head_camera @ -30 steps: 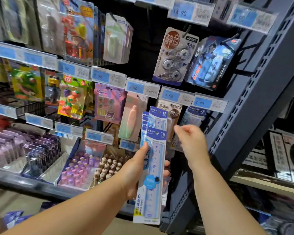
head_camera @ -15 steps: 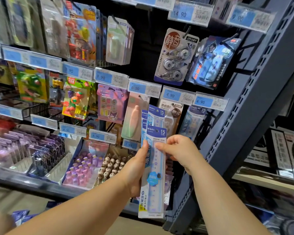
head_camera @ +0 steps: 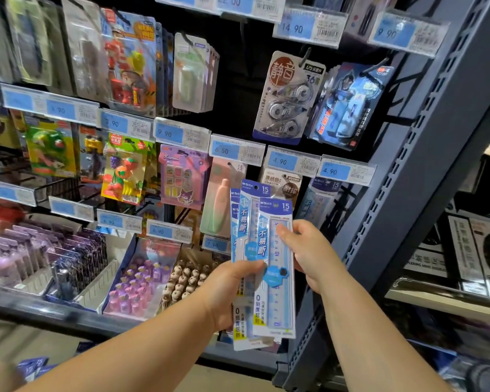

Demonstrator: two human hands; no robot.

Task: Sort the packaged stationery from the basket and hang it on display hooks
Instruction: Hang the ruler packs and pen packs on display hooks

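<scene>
The right hand (head_camera: 309, 256) has come down from the hooks (head_camera: 305, 58) and now pinches the front ruler pack (head_camera: 277, 278), thumb on its face, drawing it sideways off the fan. The left hand (head_camera: 229, 290) grips the other ruler packs (head_camera: 245, 222) at mid-length. Matching rulers (head_camera: 320, 205) already hang under the right-hand price tag (head_camera: 343, 172). I judge the job part done: at least three packs are left to hang. The basket is out of sight.
</scene>
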